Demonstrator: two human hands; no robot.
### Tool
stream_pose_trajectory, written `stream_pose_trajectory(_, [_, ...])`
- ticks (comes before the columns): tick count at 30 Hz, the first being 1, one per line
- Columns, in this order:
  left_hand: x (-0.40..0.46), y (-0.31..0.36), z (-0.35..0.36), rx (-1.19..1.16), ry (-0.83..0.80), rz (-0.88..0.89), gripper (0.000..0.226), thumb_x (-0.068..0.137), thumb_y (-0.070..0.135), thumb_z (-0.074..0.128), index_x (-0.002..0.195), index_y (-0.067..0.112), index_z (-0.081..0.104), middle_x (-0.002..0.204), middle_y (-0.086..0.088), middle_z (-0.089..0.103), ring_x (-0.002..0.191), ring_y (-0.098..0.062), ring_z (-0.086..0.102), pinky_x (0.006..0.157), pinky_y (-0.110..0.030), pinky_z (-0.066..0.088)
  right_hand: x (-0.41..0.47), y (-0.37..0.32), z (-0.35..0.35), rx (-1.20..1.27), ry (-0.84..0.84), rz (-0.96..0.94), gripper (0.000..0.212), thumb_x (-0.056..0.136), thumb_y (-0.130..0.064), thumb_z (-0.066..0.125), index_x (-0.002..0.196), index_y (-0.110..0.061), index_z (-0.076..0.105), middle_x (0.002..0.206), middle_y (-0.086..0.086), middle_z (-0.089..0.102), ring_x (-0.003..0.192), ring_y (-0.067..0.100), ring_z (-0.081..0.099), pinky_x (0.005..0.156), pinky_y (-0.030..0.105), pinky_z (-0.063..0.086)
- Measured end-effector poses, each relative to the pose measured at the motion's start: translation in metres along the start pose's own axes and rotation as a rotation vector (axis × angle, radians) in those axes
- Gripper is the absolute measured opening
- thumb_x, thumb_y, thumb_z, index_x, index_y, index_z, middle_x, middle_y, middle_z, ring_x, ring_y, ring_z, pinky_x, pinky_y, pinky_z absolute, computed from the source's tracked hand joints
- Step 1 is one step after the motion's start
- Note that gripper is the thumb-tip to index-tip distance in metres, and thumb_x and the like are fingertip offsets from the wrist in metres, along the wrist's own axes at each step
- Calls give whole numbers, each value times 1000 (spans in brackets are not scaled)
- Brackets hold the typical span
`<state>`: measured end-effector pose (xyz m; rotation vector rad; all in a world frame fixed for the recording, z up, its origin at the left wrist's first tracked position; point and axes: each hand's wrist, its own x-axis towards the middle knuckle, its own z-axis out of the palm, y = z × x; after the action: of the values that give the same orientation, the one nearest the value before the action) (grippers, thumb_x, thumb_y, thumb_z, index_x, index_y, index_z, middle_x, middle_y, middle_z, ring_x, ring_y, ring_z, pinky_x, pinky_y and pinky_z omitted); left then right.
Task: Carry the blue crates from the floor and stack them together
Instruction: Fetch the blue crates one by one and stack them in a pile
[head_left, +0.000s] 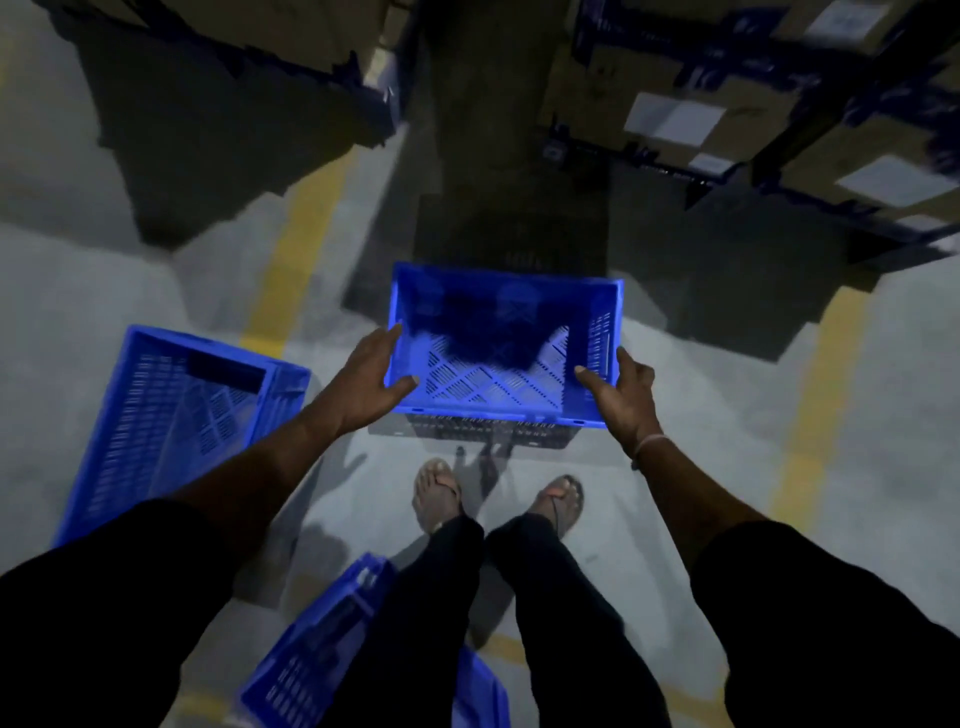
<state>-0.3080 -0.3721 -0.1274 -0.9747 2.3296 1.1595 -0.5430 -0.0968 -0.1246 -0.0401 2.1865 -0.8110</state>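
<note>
Blue crate (506, 345), open top, lattice base, held above floor at centre. Left hand (371, 374) on its left rim, thumb inside near wall; right hand (621, 397) on right near corner, thumb over rim. Second blue crate (171, 421) on grey floor (67, 322), left. Third blue crate (311, 654) tilted, bottom centre, partly behind legs. Yellow floor lines (298, 249) L and R. Cardboard boxes (727, 119) on dark racking, top R. Sandalled feet (439, 493) below held crate. Pic blurred.

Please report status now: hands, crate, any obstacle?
Both hands, left hand and right hand, grip carried crate. Second crate left. Third crate near feet.
</note>
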Motion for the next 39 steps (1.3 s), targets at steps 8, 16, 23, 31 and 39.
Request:
stream_pose_trajectory(8, [148,-96,79,60,48,-140,95,79,51,51,161,13,22,159,-30,26,151,-40,20,123,-45,23,155,82,57,-186,107,18,82,86,-54,66,152,-22,31,157,9,16,143,35,18,117,41,21])
stream_pose_trajectory(16, [227,-141,128,-23,118,-320,79,95,27,62,162,25,19,156,-29,21,136,-51,40,116,-45,35,254,120,81,-272,164,56,86,80,-58,69,150,-27,31,146,6,22,128,42,40,109,54,37])
stream_pose_trajectory(23, [236,-134,132,18,184,-418,70,96,24,58,158,24,26,145,-26,29,127,-54,41,109,-53,39,260,127,74,-327,165,47,79,80,-33,74,148,-25,34,138,12,31,120,43,45,103,52,43])
stream_pose_trajectory(31, [184,-91,73,100,172,-324,72,90,17,59,157,22,31,140,-31,36,118,-58,49,107,-53,43,194,98,30,-337,162,34,80,75,-26,71,147,-26,36,136,14,34,109,47,52,95,53,48])
stream_pose_trajectory(39, [90,-2,-24,178,133,-231,76,86,6,59,157,19,32,133,-31,37,105,-58,54,99,-55,47,67,38,-50,-299,203,53,79,73,-18,69,146,-25,40,138,15,34,103,47,55,95,51,48])
